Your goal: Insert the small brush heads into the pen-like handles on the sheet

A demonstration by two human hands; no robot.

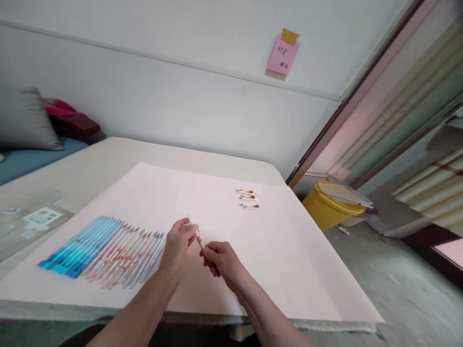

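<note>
My right hand is pinching the near end of a slim white-and-tan pen over the pale-pink sheet, left hand gripping farther up, so that one's pending I guess, with three short brown-and-white pens beyond looking done.

Held pen: white at 1 end, peach with brown markings toward the other. Blue pens: light blue shafts grading to turquoise and deeper blue. Adjacent pens: white, patterned in red and orange. 3 pens at right: cream, brown-ended, dark-tipped. Sheet: pale pink. Note: pink, dark writing. Bucket: yellow.
</note>
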